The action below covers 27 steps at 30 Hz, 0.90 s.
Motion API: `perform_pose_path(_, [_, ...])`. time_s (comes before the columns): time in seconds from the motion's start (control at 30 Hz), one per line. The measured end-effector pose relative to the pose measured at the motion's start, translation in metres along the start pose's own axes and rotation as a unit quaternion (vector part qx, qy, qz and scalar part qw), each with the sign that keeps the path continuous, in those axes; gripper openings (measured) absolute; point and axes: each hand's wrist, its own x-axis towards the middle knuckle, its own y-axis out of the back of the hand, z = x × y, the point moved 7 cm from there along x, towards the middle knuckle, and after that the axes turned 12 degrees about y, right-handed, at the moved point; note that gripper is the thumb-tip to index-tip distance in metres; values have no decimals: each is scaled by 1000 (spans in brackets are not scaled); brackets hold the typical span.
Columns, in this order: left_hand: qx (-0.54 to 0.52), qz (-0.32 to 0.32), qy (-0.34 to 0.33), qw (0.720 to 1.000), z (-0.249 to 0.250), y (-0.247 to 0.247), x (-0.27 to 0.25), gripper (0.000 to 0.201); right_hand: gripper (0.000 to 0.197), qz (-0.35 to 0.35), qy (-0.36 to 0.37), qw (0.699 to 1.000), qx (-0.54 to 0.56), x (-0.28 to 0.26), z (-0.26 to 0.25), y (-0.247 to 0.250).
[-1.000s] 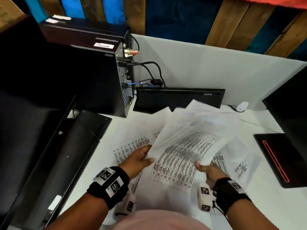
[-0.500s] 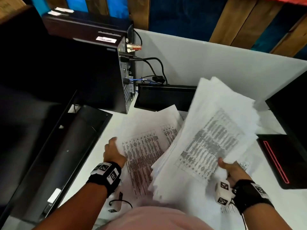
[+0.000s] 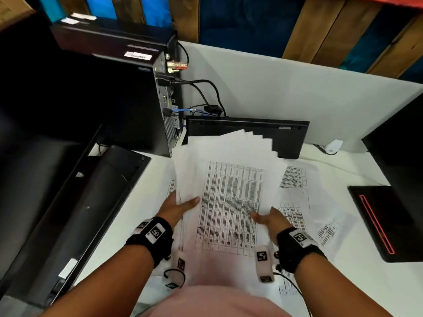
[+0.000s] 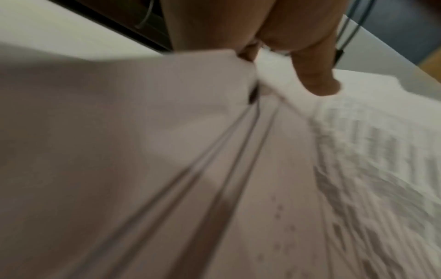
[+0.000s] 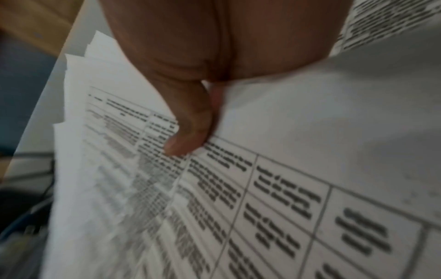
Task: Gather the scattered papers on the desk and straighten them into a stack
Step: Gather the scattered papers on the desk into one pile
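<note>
— White desk (image 3: 128, 216), computer tower (image 3: 128, 106) at the back. Where do we have the papers (image 3: 229, 202)?
— Mid-desk, fanned. Our left hand (image 3: 177, 208) grips their left edge; our right hand (image 3: 270, 219) pinches the right edge, thumb on top.

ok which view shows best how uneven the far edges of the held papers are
The head view: the held papers fan out in steps against the black keyboard. The right wrist view shows some staggered corners, close and blurred; the left wrist view shows only blurred side edges.
</note>
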Motion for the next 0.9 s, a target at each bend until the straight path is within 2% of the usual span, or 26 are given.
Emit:
perform_pose_path(0.07, [-51, -52, 23, 997, 0, -6, -3, 76, 80, -27, -16, 998, 59, -2, 3, 4])
perform_pose_path(0.1, [-42, -69, 28, 996, 1, -10, -4, 80, 95, -40, -26, 996, 71, -1, 7, 5])
perform_pose_path(0.13, [-15, -83, 26, 996, 3, -17, -6, 80, 100, -55, -33, 994, 90, -2, 10, 3])
perform_pose_path(0.23, [44, -108, 22, 993, 7, -35, -11, 77, 93, -82, -39, 990, 108, -3, 16, -7])
perform_pose_path(0.33, [56, -121, 29, 991, 11, -45, -8, 54, 107, -67, -4, 989, 131, 2, 22, 2])
perform_pose_path(0.37, [60, -112, 26, 992, 12, -44, -3, 47, 104, -47, 9, 991, 128, 2, 22, 10])
perform_pose_path(0.43, [65, -17, 9, 998, 9, -23, 14, 33, 85, 7, 32, 995, 94, 6, 24, 34])
perform_pose_path(0.47, [91, 80, -5, 993, 9, -1, 22, 29, 77, 30, 44, 997, 64, 7, 23, 45])
perform_pose_path(0.5, [149, 185, -8, 971, 9, 21, 25, 33, 74, 59, 42, 997, 16, 6, 22, 56])
perform_pose_path(0.53, [230, 262, 9, 937, 7, 39, 26, 44, 78, 83, 32, 996, -29, 4, 22, 65])
perform_pose_path(0.57, [288, 309, 30, 906, 3, 51, 26, 56, 88, 105, 17, 992, -67, 2, 23, 73])
perform_pose_path(0.6, [307, 321, 47, 895, 0, 56, 26, 62, 94, 123, 2, 990, -76, 1, 26, 80])
perform_pose_path(0.63, [313, 316, 53, 894, -3, 57, 28, 65, 92, 133, -7, 989, -70, -1, 26, 83])
perform_pose_path(0.67, [324, 307, 51, 893, -4, 52, 27, 68, 83, 142, -12, 988, -67, -4, 23, 84])
perform_pose_path(0.73, [376, 302, 58, 874, -6, 43, 23, 82, 72, 147, -13, 988, -51, -16, 9, 81])
perform_pose_path(0.83, [433, 313, 72, 842, -6, 35, 13, 101, 60, 126, 0, 989, -79, -8, -1, 77])
perform_pose_path(0.9, [431, 309, 68, 845, -7, 36, 9, 103, 53, 97, 3, 989, -115, 1, -4, 68])
